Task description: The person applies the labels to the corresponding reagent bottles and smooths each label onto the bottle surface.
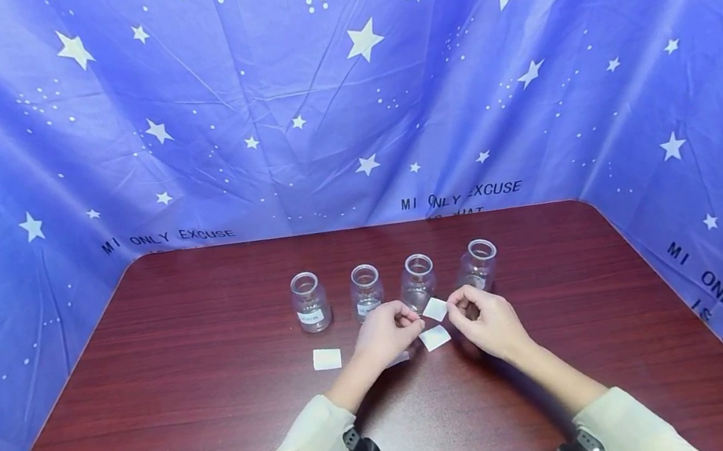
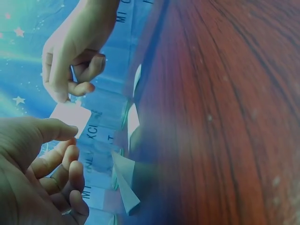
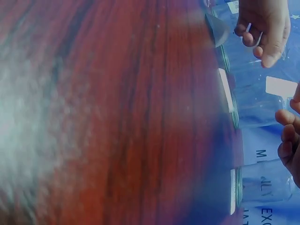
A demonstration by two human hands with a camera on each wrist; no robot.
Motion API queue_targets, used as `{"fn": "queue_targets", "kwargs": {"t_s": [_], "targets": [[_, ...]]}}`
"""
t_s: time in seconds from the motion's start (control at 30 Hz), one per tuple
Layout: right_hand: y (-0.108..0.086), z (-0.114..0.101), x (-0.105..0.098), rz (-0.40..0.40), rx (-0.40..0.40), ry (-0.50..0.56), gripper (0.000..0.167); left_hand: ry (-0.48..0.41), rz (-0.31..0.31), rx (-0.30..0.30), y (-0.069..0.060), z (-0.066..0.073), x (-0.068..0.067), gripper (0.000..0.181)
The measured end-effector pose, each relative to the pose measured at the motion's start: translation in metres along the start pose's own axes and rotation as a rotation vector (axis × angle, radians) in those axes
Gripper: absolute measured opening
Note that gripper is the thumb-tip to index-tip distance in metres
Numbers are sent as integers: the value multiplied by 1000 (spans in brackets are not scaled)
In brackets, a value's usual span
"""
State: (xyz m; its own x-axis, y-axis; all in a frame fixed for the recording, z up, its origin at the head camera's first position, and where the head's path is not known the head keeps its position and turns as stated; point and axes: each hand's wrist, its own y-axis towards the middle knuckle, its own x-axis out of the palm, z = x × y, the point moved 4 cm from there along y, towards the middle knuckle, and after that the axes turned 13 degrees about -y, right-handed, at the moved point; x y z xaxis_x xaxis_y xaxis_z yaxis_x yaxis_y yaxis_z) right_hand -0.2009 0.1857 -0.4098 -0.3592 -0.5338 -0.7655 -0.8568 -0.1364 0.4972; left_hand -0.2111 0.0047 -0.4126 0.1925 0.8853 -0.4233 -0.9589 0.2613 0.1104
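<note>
– The fingers, how do they look from your end?

– On my feed the right hand (image 1: pixel 490 322) has thumb and index finger curled together, pinching one corner of a small white label (image 1: pixel 435 310). The left hand (image 1: pixel 387 335) has its thumb and fingertips drawn close together just beside the opposite corner. I cannot tell whether they have hold of it: my left wrist view puts the thumb across the label, my right wrist view shows a slim gap.

– And where is that label?

– Up above the worktop (image 1: pixel 190 446), between both hands; in my head view it sits against the foot of the third jar (image 1: pixel 419 280).

– What stands around it?

– I see a row nearer the far edge: a first jar (image 1: pixel 307 297) towards the far left corner, then a second jar (image 1: pixel 366 288), both with printed labels, and a fourth jar (image 1: pixel 480 264) towards the far right corner. A loose left label (image 1: pixel 327 359) lies before the first one, and a loose right label (image 1: pixel 435 337) is near the pinched one
</note>
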Motion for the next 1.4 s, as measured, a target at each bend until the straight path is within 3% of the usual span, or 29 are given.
{"fn": "queue_targets", "kwargs": {"t_s": [0.27, 0.67, 1.07, 1.4], "targets": [[-4, -8, 1, 79, -120, -82, 4, -166, -4, 19, 1, 3, 3, 9], [-8, -12, 3, 183, -323, -96, 5, -291, 17, 34, 3, 0, 5, 17], [-7, -18, 4, 245, -441, -89, 13, -306, 38, 6, 5, -4, 3, 21], [-8, -25, 9, 211, -496, -117, 7, -313, 56, -8, 4, -7, 1, 23]]}}
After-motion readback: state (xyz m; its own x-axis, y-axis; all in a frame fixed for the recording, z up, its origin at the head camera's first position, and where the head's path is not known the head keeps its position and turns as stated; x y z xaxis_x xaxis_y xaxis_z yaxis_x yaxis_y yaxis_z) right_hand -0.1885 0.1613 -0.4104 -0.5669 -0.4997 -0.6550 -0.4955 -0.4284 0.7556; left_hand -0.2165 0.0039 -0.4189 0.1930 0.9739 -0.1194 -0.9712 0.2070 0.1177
